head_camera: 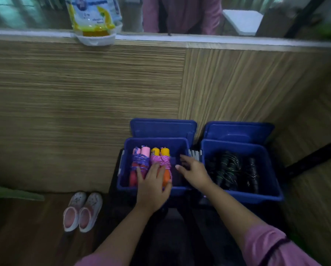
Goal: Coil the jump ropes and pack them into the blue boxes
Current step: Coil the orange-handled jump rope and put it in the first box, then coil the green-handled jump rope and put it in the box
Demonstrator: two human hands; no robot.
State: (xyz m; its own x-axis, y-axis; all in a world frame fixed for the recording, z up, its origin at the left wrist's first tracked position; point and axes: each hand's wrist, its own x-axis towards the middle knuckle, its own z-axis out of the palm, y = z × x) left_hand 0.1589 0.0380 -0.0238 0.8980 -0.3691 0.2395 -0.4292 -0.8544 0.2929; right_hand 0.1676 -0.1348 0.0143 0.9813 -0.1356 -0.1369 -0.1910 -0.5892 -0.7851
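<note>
— Status on the packing?

— Left blue box [122, 181]: two coiled jump ropes, purple-wound pair [139, 162] and pink-wound pair [161, 159], side by side. Right blue box [272, 181]: dark coiled ropes [231, 169].

— Hands?

— Left hand [153, 187] flat on the bright bundles, fingers spread, gripping nothing. Right hand [194, 170] loose-fingered over the bare right end. No loose rope in view; probably near done. Lids [162, 128] not yet on.

Left hand [153, 186] hides rope bundles' [159, 160] lower ends; pouch [92, 14] text blurred.
</note>
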